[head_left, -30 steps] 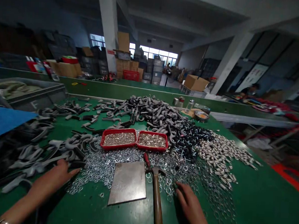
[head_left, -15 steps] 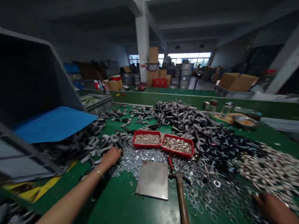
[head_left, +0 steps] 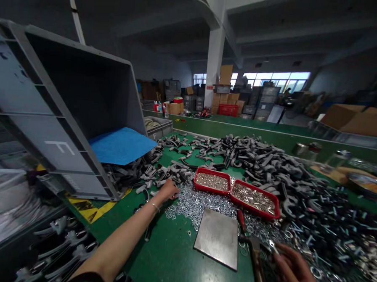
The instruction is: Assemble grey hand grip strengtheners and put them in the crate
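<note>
Where the green top of the table [head_left: 167,249] shows, from six to nine o'clock of the steel plate [head_left: 218,238], there is room to move. Washers [head_left: 188,204] crowd the plate from ten to twelve, and two red trays [head_left: 211,190] wall it off at twelve and one. Yellow-black tape [head_left: 105,210] marks an edge at nine; a grey crate [head_left: 61,149] lies tipped at ten. The hammer [head_left: 258,262] lies just beside the plate, at three to four.

The left arm stretches in from eight o'clock, its left hand [head_left: 168,191] at ten, where washers meet grey hooked parts [head_left: 174,169]; I cannot tell whether it holds anything. The right hand [head_left: 295,270] enters from four, just past the hammer, thumb and fingers pinched narrow on a small pale pin [head_left: 276,249].
</note>
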The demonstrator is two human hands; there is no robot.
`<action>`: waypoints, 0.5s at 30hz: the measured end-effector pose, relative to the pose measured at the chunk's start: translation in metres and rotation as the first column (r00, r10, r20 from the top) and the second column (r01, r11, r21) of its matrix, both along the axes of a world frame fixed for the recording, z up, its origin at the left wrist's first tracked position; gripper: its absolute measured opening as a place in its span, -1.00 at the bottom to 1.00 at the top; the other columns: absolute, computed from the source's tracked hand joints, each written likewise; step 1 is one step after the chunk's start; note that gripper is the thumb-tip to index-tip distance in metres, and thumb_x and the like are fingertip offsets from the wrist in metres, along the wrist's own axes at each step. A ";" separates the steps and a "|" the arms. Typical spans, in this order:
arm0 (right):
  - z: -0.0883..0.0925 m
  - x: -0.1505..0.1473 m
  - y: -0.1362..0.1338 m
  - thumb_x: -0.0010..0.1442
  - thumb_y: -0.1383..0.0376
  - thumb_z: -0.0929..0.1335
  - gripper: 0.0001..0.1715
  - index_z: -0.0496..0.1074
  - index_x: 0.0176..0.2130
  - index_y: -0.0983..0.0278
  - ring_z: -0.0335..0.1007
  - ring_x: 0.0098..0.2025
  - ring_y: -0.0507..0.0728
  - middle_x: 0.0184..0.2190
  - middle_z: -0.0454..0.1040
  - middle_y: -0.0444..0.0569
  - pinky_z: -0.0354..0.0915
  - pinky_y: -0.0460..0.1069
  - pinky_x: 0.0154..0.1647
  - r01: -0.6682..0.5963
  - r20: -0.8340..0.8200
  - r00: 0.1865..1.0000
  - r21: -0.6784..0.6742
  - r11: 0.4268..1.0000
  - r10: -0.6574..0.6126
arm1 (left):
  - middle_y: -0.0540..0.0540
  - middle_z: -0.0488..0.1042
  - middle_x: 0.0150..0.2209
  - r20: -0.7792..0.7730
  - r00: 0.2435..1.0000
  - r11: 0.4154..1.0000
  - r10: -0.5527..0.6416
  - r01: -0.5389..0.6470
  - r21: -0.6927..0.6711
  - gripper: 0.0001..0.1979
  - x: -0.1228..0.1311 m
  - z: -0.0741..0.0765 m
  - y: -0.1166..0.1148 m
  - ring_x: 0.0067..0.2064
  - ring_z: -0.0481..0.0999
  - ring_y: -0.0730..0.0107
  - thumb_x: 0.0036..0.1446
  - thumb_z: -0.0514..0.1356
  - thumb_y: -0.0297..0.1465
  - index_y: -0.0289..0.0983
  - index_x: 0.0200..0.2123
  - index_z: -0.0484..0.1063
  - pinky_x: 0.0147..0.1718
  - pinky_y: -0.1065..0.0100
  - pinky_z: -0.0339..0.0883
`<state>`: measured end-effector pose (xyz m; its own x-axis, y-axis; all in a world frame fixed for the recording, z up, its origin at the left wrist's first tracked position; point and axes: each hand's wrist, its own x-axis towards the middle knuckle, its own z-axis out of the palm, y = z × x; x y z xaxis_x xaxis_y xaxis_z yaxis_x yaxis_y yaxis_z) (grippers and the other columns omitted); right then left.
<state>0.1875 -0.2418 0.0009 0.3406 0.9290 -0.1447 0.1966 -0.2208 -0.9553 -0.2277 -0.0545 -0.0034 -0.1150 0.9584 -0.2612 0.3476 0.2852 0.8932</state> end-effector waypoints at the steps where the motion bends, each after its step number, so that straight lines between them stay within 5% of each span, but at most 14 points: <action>1: -0.002 -0.023 -0.002 0.00 -0.17 0.46 -0.34 0.50 -0.04 0.17 0.50 -0.23 0.21 -0.21 0.58 -0.03 0.37 -0.01 -0.33 -0.080 -0.109 0.991 -0.028 0.996 0.076 | -0.13 0.55 -0.27 0.057 0.998 1.000 -0.007 0.007 0.009 -0.60 -0.008 -0.001 -0.010 -0.28 0.61 0.24 0.13 0.35 -0.33 -0.37 -0.01 0.39 -0.27 0.23 0.53; 4: -0.019 -0.076 -0.002 0.08 -0.13 0.45 -0.37 0.48 -0.02 0.22 0.32 -0.52 0.07 -0.55 0.43 -0.17 0.24 -0.06 -0.49 -0.209 -0.324 0.928 -0.040 0.977 0.185 | -0.19 0.55 -0.12 0.329 0.940 0.992 -0.094 0.061 0.109 -0.54 -0.031 -0.008 -0.040 -0.09 0.62 0.16 0.11 0.34 -0.35 -0.32 0.06 0.34 -0.09 0.18 0.53; 6: -0.037 -0.099 0.003 0.06 -0.10 0.47 -0.37 0.50 -0.04 0.28 0.24 -0.57 0.03 -0.59 0.38 -0.20 0.19 -0.07 -0.51 -0.270 -0.380 0.895 -0.047 0.962 0.233 | -0.25 0.52 -0.02 0.567 0.807 0.981 -0.167 0.077 0.180 -0.57 -0.041 -0.012 -0.051 0.04 0.56 0.08 0.11 0.33 -0.36 -0.32 0.03 0.35 0.05 0.08 0.46; 8: -0.051 -0.118 0.011 0.04 -0.09 0.50 -0.37 0.51 -0.06 0.30 0.23 -0.58 0.01 -0.54 0.41 -0.17 0.17 -0.08 -0.54 -0.311 -0.408 0.874 -0.050 0.949 0.265 | -0.29 0.51 -0.02 0.650 0.730 0.973 -0.211 0.092 0.213 -0.65 -0.043 -0.014 -0.049 0.07 0.53 0.01 0.09 0.31 -0.37 -0.33 -0.07 0.35 0.07 -0.03 0.44; 15: -0.049 -0.174 0.029 0.10 -0.03 0.49 -0.51 0.54 -0.14 0.26 0.21 -0.55 -0.02 -0.51 0.43 -0.15 0.13 -0.12 -0.55 -0.322 -0.420 0.866 -0.052 0.945 0.272 | -0.15 0.53 -0.27 0.341 0.910 0.965 -0.236 0.178 0.191 -0.81 -0.025 -0.014 0.013 -0.18 0.58 0.15 0.07 0.20 -0.38 -0.26 -0.26 0.24 -0.25 0.07 0.54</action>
<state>0.0135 -0.2127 -0.0483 -0.0596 0.9446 -0.3228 -0.1248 -0.3279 -0.9364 -0.2525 -0.0419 -0.0174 0.1639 0.9818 -0.0961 0.0333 0.0919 0.9952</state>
